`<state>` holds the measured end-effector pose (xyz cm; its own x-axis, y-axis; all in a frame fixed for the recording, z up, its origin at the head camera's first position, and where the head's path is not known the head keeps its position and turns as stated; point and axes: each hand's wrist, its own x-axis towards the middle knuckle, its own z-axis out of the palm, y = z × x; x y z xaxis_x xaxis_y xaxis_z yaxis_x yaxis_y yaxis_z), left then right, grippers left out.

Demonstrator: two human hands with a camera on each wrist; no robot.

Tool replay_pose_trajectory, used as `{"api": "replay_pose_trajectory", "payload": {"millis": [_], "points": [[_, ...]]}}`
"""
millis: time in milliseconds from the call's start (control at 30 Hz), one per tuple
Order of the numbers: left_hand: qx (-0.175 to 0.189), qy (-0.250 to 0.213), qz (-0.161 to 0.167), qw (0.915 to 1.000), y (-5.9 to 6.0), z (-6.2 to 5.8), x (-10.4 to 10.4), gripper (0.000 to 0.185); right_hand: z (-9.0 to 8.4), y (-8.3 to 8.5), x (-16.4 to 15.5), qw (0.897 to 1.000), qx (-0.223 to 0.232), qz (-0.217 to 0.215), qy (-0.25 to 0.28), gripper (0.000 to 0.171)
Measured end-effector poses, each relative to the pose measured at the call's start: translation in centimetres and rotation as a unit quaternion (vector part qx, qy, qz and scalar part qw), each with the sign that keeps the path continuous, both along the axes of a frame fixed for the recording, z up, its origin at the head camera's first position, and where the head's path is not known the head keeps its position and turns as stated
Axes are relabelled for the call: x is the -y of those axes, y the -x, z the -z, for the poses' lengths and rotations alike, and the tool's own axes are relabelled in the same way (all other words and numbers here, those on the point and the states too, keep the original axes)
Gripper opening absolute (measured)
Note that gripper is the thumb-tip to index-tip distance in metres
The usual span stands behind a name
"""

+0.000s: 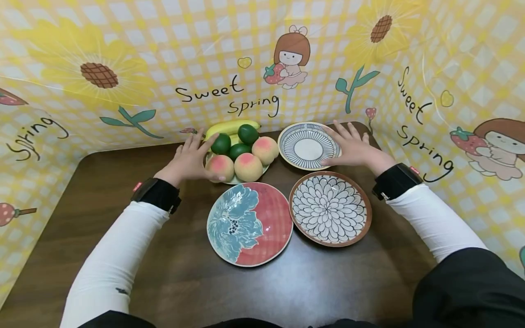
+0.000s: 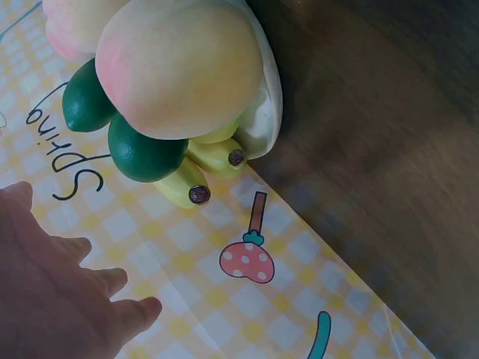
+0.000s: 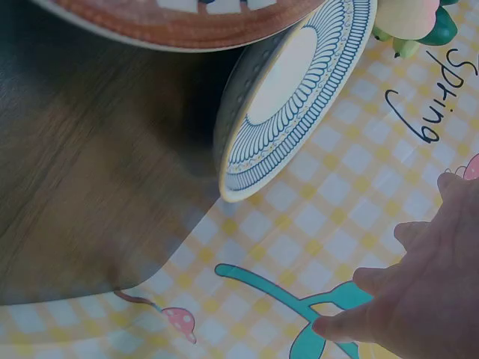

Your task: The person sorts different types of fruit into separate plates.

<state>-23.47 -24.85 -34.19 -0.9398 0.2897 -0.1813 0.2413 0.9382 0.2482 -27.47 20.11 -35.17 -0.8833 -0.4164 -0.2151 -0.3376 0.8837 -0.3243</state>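
- The left hand is over on the left side of the fruit, its fingers spread apart and clamped on nothing. From here the thumb overlaps the nearest-left peach; I can't tell whether it touches.
- The right hand mirrors it at the right edge of the striped plate, fingers well parted, gripping nothing. Its thumb and forefinger overlap that rim in the head view, though contact is hard to judge.
- Between the hands, toward the back of the table, sits the fruit plate, mostly covered by its load.
- On it, bananas lie along the back, three green fruits are clustered in the middle, and three blushing peaches line the front and right.
- The striped plate lies flat just right of the fruit.
- Nearer the person, a red plate with a blue flower and a brown-rimmed petal plate lie side by side, their rims seeming to meet.
- Both wrists wear black bands above white sleeves.
- Behind everything hangs a yellow checked cloth lettered "Sweet Spring".
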Motion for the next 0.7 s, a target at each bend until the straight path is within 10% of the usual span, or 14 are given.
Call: {"api": "replay_pose_trajectory", "payload": {"millis": [700], "points": [[0.055, -0.104, -0.061, 0.9912, -4.5, 2.2, 2.1, 0.131, 1.0, 2.0, 6.4, 0.998, -0.019, -0.059, 0.020, 0.107]]}}
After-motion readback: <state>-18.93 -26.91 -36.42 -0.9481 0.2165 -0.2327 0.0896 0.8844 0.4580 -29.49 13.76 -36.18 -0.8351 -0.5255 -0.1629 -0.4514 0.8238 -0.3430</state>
